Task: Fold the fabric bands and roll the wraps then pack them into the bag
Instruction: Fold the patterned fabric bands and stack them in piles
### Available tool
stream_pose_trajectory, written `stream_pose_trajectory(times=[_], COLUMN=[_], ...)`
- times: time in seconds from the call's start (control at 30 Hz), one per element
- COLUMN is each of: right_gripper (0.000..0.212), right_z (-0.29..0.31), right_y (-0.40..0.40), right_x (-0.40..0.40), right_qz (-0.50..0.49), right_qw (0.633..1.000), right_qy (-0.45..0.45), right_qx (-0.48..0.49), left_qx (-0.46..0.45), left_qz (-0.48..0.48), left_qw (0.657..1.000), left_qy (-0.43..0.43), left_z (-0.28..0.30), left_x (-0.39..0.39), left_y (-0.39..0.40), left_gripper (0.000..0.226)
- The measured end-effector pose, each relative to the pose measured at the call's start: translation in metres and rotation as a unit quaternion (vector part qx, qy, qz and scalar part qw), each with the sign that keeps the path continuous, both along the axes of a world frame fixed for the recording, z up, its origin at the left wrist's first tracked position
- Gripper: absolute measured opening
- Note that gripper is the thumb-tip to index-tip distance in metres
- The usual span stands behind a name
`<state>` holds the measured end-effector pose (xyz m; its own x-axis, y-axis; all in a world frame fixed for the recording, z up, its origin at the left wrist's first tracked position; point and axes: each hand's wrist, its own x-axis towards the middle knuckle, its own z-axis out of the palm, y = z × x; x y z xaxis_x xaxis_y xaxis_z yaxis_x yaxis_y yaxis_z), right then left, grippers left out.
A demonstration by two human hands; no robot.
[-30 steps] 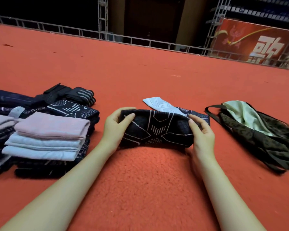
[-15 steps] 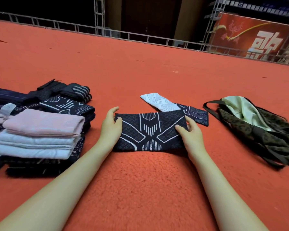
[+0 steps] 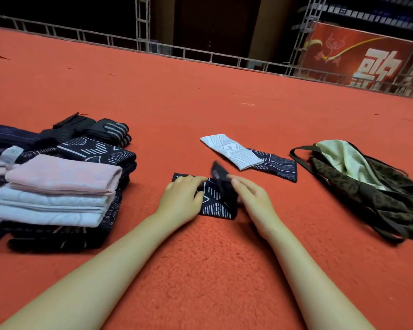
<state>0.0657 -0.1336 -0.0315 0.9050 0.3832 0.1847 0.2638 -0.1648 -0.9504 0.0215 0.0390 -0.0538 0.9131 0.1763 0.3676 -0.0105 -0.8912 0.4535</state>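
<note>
Hands at work on a dark patterned fabric band (image 3: 212, 203) lying on the red carpet (image 3: 200, 270) in front of the person. The left hand (image 3: 180, 198) lies flat on the left half of the band, fingers (image 3: 193, 180) stretched out and pressing it down without gripping. The right hand (image 3: 253, 198) pinches the right end of the same band and holds it raised and turned over towards the left, the lifted flap blurred. Just beyond, two more bands lie on the carpet: a white band (image 3: 231, 151) resting partly over a second dark patterned band (image 3: 275, 166). To the right, apart from them, a dark camouflage bag (image 3: 377, 198) lies on its side with its mouth open, showing a pale green lining (image 3: 339, 158); its strap (image 3: 298, 153) trails towards the bands. To the left stands a stack of folded fabric (image 3: 57, 194), pink and pale pieces on top of dark patterned ones, with dark rolled wraps (image 3: 110, 131) behind it. A metal railing (image 3: 153, 46) and a red banner (image 3: 358, 53) border the far edge of the carpet
</note>
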Motion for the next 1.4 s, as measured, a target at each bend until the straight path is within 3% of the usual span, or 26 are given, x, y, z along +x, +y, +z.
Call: stream_pose_trajectory(times=[0.07,0.17,0.23,0.33,0.6,0.7,0.9,1.1,1.2,1.3,1.4], right_gripper=[0.026,0.024,0.037,0.052,0.053,0.061,0.061,0.050,0.051,0.047,0.029], right_z=[-0.006,-0.015,-0.019,-0.019,-0.018,-0.017,-0.007,-0.001,0.000,0.002,0.003], right_y=[0.006,0.009,0.009,0.009,0.009,0.009,0.010,0.010,0.008,0.007,0.012], right_x=[-0.005,0.004,0.008,0.010,0.009,0.010,0.005,0.000,-0.001,-0.004,-0.011], right_qz=[0.052,0.010,-0.001,0.001,0.003,-0.010,-0.007,-0.031,-0.058,-0.043,0.018], right_qw=[0.998,0.974,0.950,0.957,0.954,0.965,0.996,0.993,0.980,0.967,0.979], right_qy=[-0.004,-0.152,-0.189,-0.149,-0.150,-0.130,0.004,0.088,0.089,0.122,0.123], right_qx=[-0.041,-0.166,-0.249,-0.248,-0.259,-0.228,-0.086,0.076,0.170,0.218,0.159], left_qx=[-0.042,-0.059,-0.060,-0.097,-0.106,-0.063,-0.008,-0.081,-0.103,-0.230,-0.492], left_qz=[0.008,0.006,-0.004,-0.009,-0.013,-0.009,-0.008,-0.061,-0.083,-0.101,-0.095], left_qw=[0.999,0.998,0.998,0.995,0.994,0.998,1.000,0.995,0.990,0.968,0.866], left_qy=[-0.008,-0.005,-0.005,-0.004,0.006,0.015,0.029,-0.027,-0.037,-0.018,0.008], left_z=[0.004,0.007,0.008,0.008,0.005,0.001,-0.001,0.000,0.002,0.006,0.020], left_x=[0.001,-0.002,-0.004,-0.004,-0.001,0.001,0.002,0.002,-0.001,-0.007,-0.012], left_y=[0.002,0.002,-0.001,0.000,0.003,0.004,0.003,0.000,-0.009,-0.024,-0.033], left_gripper=[0.041,0.039,0.039,0.040,0.044,0.043,0.042,0.039,0.043,0.045,0.032])
